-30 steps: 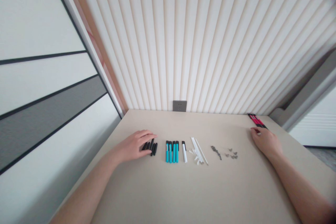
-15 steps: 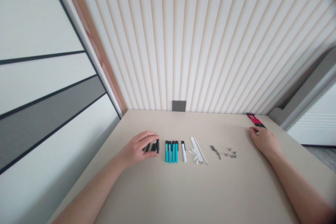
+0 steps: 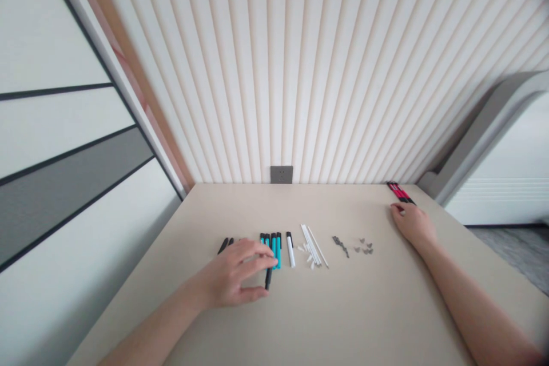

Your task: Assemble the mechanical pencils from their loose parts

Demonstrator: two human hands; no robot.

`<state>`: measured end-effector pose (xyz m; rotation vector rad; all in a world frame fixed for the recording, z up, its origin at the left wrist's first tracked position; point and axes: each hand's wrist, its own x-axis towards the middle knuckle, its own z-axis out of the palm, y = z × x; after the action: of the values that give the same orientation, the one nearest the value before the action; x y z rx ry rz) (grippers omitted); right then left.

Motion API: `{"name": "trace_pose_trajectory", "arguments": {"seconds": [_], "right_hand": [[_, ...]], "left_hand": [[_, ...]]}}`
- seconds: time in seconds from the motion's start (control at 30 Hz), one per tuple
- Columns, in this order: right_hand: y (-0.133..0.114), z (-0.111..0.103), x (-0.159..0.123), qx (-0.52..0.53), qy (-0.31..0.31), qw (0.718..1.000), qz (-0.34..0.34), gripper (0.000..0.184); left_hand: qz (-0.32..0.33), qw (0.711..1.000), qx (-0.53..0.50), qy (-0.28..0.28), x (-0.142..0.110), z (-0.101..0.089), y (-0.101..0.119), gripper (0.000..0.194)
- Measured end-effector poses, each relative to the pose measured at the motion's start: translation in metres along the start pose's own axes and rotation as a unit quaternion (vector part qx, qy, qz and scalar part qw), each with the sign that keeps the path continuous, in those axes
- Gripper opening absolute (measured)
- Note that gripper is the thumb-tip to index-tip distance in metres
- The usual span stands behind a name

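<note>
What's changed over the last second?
The left hand has pinched one black piece from the group of black pieces and carried it right and toward the person, to the near side of the teal pens. The view has shifted slightly. Unchanged: right hand by the red pens; white pen and white rods lying in place.

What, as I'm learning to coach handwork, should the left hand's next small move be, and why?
Probably draw the black pen part slightly back, away from the turquoise pens: the left hand holds it between thumb and fingers, and those fingers overlap the turquoise pens in this view, so knocking them seems possible.
</note>
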<state>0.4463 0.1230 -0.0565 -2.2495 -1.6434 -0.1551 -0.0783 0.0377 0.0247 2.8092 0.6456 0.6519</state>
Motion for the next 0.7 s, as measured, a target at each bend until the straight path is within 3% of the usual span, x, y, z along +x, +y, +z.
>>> {"name": "trace_pose_trajectory", "arguments": {"seconds": [0.17,0.37,0.53,0.7], "right_hand": [[-0.004,-0.005,-0.002,0.012,0.027,1.000,0.000,0.037],[-0.031,-0.018,-0.010,0.038,0.091,0.994,-0.042,0.035],[-0.078,-0.028,-0.029,0.073,0.149,0.967,-0.194,0.031],[-0.114,-0.034,-0.050,0.086,0.167,0.934,-0.303,0.022]], "left_hand": [[0.076,0.991,-0.043,-0.106,0.013,0.024,0.018,0.041],[0.087,0.989,-0.021,-0.120,0.015,0.033,0.018,0.044],[0.082,0.991,0.034,-0.098,0.012,0.022,0.014,0.041],[-0.008,0.990,0.127,-0.058,0.004,-0.010,-0.010,0.041]]}}
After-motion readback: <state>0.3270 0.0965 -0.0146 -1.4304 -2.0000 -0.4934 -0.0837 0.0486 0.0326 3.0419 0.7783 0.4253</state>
